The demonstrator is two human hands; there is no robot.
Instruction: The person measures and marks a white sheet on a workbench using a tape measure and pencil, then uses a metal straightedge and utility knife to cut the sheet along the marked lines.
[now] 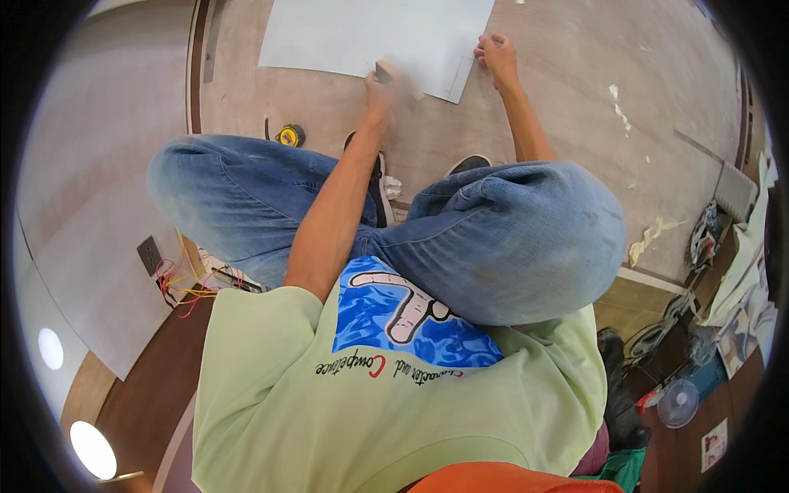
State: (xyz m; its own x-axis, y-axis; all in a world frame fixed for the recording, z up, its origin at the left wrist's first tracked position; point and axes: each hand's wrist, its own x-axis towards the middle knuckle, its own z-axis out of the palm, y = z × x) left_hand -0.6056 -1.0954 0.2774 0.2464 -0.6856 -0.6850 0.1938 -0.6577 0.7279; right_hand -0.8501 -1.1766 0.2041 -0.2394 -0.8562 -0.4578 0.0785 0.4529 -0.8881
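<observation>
A large white sheet (370, 37) lies on the dusty board surface in front of me, with thin drawn lines near its lower right corner. At its near edge my left hand (377, 98) grips a small tan-and-dark block (387, 71), perhaps a sanding block. Motion blur hides part of the block and the hand. Beside the sheet's right edge is my right hand (498, 58), its fingers curled. Whether it pinches the edge or holds anything I cannot tell. A yellow-and-black tape measure (290, 135) rests by my left knee.
Loose red and yellow wires (179, 280) hang by a dark outlet plate (149, 255) at left. Torn scraps (650, 240) lie on the board at right. Beyond them are coiled cables (653, 336) and a small clear fan-like disc (677, 403). A lit lamp (93, 450) shows lower left.
</observation>
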